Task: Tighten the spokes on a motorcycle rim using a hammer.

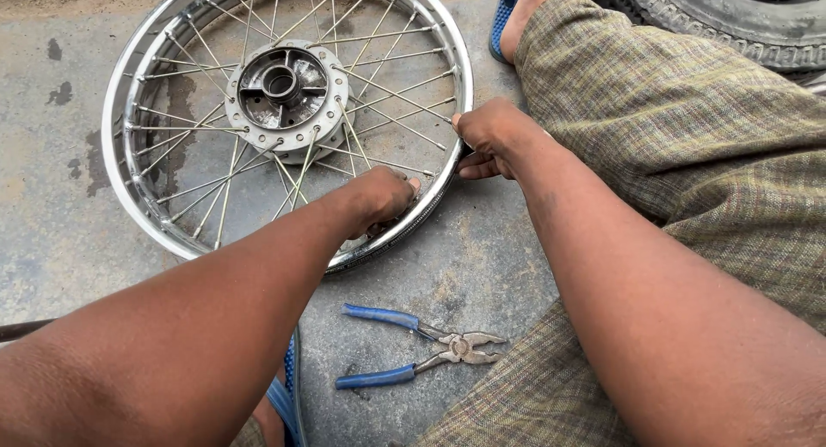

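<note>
Chrome spoked wheel rim [155,232] lies flat on concrete; our left hand [379,197] curls over its near edge, our right hand [492,137] grasps its right edge, both forearms extended.

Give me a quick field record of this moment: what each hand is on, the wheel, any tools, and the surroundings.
left hand: gripping the near rim of the spoked wheel, fingers curled over the rim
right hand: gripping the rim's right edge
wheel: chrome rim, lying flat on the concrete ground, hub at centre, no tyre fitted
tool: blue-handled pliers, open, lying on the ground near the person, untouched
surroundings: black tyre top right; blue sandal on the foot
</note>
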